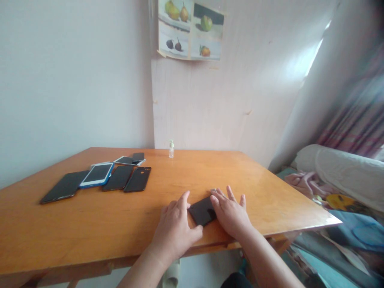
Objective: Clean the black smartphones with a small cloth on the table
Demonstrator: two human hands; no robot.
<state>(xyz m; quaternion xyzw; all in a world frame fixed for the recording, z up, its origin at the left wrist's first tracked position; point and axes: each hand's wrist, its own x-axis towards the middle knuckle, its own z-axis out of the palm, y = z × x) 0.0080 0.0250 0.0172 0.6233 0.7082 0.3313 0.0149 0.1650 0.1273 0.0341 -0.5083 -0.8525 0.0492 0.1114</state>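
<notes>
A flat black rectangle that looks like a phone (201, 212) lies on the wooden table near its front edge. My left hand (177, 226) is at its left side, with thumb and index finger apart at two of its corners; I cannot tell whether they touch it. Over the right end rests my right hand (229, 210), its fingers spread and partly covering the dark surface. Just past those fingertips a small silvery item (213, 191) shows, too hidden to name.
On the table's left side lie a black tablet (66, 186), a blue-edged white phone (97, 175) and several other phones, some overlapping. A small clear pump bottle (171, 149) stands at the back edge by the wall. Piled bedding (339, 168) is at the right.
</notes>
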